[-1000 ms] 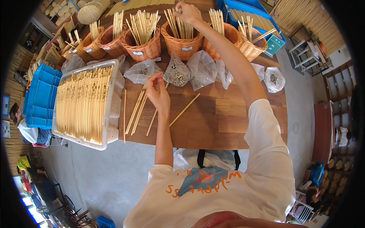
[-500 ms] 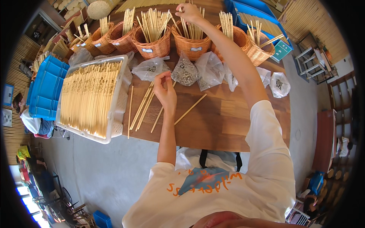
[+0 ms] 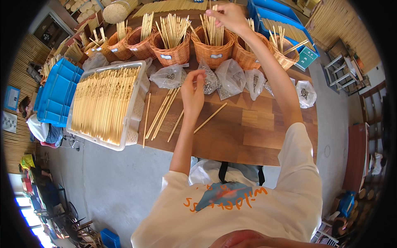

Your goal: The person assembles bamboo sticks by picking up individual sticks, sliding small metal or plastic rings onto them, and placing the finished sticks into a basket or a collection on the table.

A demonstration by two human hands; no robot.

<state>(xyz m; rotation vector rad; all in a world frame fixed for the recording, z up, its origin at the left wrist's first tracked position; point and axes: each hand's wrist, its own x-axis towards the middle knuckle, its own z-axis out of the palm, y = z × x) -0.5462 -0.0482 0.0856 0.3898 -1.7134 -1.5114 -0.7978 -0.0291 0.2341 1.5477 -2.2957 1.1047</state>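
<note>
At the far middle of the table, my right hand (image 3: 230, 18) pinches a thin bamboo stick (image 3: 214, 9) above a wicker basket (image 3: 206, 48) of upright sticks. My left hand (image 3: 193, 89) hovers over the table, its thumb and fingers curled together; whatever may be between them is too small to make out. Just beside it is a clear plastic bag (image 3: 210, 84) of small metallic pieces. Several loose sticks, among them a single stick (image 3: 211, 117), lie on the wooden table (image 3: 231, 142) on both sides of my left forearm.
More wicker baskets (image 3: 170, 58) of sticks line the back, with clear bags (image 3: 229, 78) before them. A white plastic crate (image 3: 133, 105) full of sticks stands left, next to blue bins (image 3: 58, 93). A blue tray (image 3: 275, 10) sits back right. Far left, a person (image 3: 39, 124) is seated.
My right hand has shifted right and slightly down over the basket, with a stick now upright in its fingers. My left hand has moved a little right and stays curled. The whole view has shifted slightly.
</note>
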